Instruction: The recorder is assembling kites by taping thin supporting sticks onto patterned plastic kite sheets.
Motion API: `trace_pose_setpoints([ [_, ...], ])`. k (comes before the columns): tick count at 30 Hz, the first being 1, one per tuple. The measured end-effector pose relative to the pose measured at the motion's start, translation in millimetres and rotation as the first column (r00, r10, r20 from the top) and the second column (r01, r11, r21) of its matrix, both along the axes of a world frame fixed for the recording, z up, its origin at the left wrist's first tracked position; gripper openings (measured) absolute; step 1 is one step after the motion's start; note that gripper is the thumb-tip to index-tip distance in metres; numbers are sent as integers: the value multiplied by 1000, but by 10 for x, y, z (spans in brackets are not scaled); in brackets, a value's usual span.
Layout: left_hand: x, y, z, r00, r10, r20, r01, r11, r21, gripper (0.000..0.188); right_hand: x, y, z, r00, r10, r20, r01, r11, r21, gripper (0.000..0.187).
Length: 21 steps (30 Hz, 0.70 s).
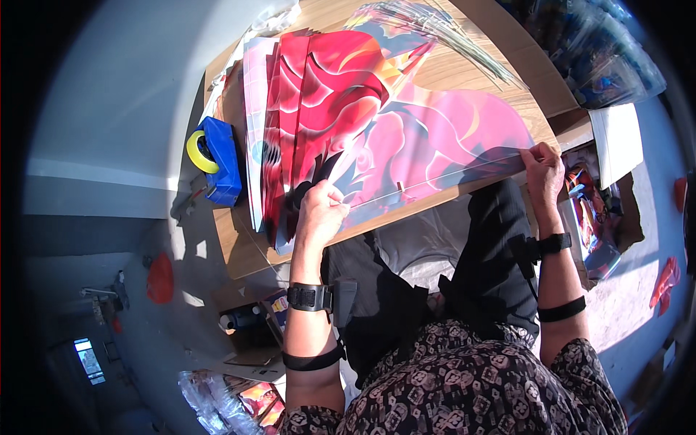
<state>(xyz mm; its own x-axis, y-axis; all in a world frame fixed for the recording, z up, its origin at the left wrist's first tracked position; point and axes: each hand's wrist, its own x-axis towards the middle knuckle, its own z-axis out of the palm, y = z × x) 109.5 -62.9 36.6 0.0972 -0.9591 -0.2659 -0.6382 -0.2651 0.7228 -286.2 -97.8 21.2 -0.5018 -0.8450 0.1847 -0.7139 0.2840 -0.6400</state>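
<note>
A thin, shiny printed sheet [442,138] in pink, grey and orange lies across the wooden table [493,61]. A thin pale rod or strip [435,183] runs along its near edge, with a small dark mark midway. My left hand [321,212] is closed in a pinch on the sheet's near left edge. At the right corner, my right hand [544,172] pinches the same edge, so it lies stretched between my hands. Beside my left hand stands a fanned stack of red and pink printed sheets [308,87], partly overlapping the held one.
A blue tape dispenser [226,163] with a yellow roll sits at the table's left edge. Several thin rods [464,43] lie at the far side. Clear plastic bags [605,54] are piled at the far right. An open cardboard box [629,210] with colourful prints stands right of the table.
</note>
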Motion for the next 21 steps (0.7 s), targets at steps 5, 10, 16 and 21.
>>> trace_pose_setpoints([
  [5, -138, 26, 24, 993, -10, 117, 23, 994, -109, 19, -42, 0, -42, 1000, 0, -2, 0, 1000, -3, 23],
  [10, -145, 61, 10, 986, 2, 169, 30, 982, -188, 22, -25, -9, -32, 1000, 14, -3, -14, 1000, -18, 24],
  [16, -120, -33, 23, 984, -2, 179, 18, 996, -90, 22, -73, -62, 96, 1000, 18, 12, -19, 991, 130, 24],
  [21, -152, -130, 166, 970, -6, 242, -32, 988, 153, 31, -204, -146, 108, 998, 66, 3, -65, 973, 220, 26],
])
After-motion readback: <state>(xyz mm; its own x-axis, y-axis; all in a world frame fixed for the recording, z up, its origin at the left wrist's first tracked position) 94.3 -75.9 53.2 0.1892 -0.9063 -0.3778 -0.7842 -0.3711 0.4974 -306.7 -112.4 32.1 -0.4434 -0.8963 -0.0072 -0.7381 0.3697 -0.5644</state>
